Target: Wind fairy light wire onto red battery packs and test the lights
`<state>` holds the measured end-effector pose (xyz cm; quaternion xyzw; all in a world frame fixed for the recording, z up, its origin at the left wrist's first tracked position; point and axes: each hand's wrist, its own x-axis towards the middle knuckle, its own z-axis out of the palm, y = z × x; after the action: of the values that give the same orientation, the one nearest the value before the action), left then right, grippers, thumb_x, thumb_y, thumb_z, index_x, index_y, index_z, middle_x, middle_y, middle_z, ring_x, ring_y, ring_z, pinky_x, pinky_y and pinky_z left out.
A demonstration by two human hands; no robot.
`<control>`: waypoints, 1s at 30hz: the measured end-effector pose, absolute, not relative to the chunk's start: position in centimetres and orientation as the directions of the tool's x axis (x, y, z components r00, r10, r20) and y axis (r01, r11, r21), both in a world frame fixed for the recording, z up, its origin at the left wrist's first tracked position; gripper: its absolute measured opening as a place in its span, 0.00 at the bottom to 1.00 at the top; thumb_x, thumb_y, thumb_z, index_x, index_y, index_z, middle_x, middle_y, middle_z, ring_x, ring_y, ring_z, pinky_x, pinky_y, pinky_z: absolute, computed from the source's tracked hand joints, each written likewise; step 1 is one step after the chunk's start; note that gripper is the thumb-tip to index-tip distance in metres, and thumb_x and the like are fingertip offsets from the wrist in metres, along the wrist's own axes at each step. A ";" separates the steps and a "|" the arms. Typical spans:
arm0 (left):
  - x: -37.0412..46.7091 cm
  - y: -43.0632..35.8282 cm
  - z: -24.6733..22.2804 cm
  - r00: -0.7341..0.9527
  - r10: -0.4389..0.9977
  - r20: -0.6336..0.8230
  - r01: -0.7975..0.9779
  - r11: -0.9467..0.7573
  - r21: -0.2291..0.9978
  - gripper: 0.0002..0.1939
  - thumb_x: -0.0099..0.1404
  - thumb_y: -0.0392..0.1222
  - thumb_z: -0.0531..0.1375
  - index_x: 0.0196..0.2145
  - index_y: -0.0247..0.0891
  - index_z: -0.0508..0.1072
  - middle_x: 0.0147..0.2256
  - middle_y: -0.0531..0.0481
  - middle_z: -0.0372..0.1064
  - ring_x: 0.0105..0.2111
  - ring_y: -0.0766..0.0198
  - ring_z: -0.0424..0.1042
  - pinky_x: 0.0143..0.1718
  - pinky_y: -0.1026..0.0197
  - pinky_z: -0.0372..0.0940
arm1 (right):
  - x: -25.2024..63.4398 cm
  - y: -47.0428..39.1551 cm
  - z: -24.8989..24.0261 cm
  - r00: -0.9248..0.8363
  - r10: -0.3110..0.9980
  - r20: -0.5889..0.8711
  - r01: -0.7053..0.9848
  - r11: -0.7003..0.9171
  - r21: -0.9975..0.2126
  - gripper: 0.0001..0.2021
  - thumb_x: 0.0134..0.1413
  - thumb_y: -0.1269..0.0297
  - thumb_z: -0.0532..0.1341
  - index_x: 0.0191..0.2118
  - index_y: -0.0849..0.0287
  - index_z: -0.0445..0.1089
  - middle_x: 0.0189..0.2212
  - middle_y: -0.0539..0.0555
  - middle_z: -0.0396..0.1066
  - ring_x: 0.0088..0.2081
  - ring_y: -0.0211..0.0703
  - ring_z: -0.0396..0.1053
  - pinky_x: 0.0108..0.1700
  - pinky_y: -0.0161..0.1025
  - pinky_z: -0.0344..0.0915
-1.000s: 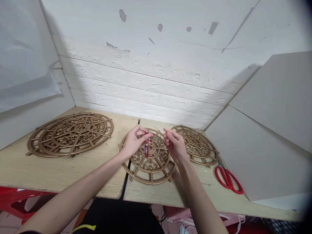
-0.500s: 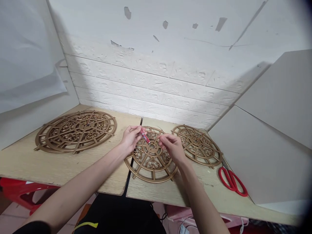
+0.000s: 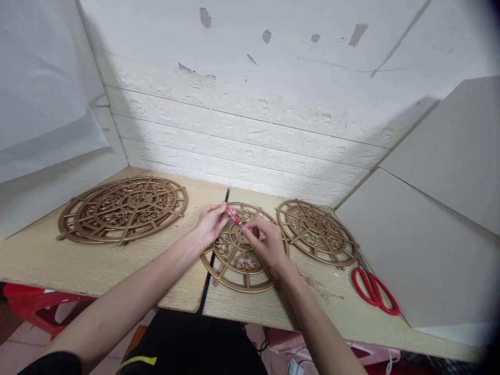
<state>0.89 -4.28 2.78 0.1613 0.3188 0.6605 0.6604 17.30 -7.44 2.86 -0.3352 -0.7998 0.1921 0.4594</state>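
Note:
Between its thumb and fingers, my left hand (image 3: 212, 223) pinches a small red tube (image 3: 235, 217) with printing on it, tilted down to the right. At the tube's lower right end, my right hand (image 3: 267, 240) has thumb and fingertips pressed together, touching it; whether a cap or wire is in that pinch I cannot make out. Below both hands a round gold lattice panel (image 3: 246, 262) with scrollwork lies flat, partly covered by the right hand. A thin wire shows near its far edge.
Several similar gold panels (image 3: 124, 209) are stacked at the left, and another gold panel (image 3: 314, 234) lies at the right. Red-handled scissors (image 3: 375, 290) rest by the right-hand board. A dark gap (image 3: 208, 284) splits the table. A white wall (image 3: 242, 140) stands behind.
My right hand has moved left and slightly down, its fingertips closing the distance to the tube's lower end. The left hand holds the tube in nearly the same place.

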 end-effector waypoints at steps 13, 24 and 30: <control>1.1 -4.5 3.2 -0.056 0.973 -0.225 -0.753 0.106 0.649 0.06 0.60 0.25 0.57 0.27 0.31 0.69 0.25 0.48 0.71 0.25 0.70 0.72 0.32 0.68 0.71 | 17.3 -7.5 2.9 -0.368 0.644 0.671 0.410 0.760 -0.505 0.06 0.58 0.64 0.58 0.32 0.58 0.70 0.25 0.52 0.68 0.26 0.38 0.62 0.30 0.35 0.58; 1.1 -4.3 3.1 -0.081 0.969 -0.234 -0.750 0.095 0.654 0.09 0.62 0.25 0.54 0.26 0.29 0.69 0.26 0.44 0.72 0.26 0.67 0.73 0.33 0.67 0.71 | 17.2 -7.5 2.3 -0.359 0.610 0.706 0.469 0.772 -0.429 0.06 0.58 0.66 0.57 0.31 0.60 0.67 0.24 0.50 0.67 0.25 0.35 0.62 0.28 0.33 0.59; 1.1 -4.3 3.2 -0.088 0.968 -0.234 -0.745 0.092 0.661 0.09 0.62 0.25 0.55 0.25 0.28 0.70 0.26 0.44 0.72 0.27 0.67 0.74 0.31 0.67 0.71 | 17.2 -7.3 2.3 -0.375 0.627 0.682 0.452 0.767 -0.456 0.07 0.58 0.66 0.57 0.30 0.60 0.67 0.23 0.50 0.67 0.25 0.35 0.62 0.28 0.33 0.59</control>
<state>1.14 -4.35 3.19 0.1638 0.3417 0.6536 0.6552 17.23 -7.35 2.34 -0.3275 -0.8236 0.0971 0.4528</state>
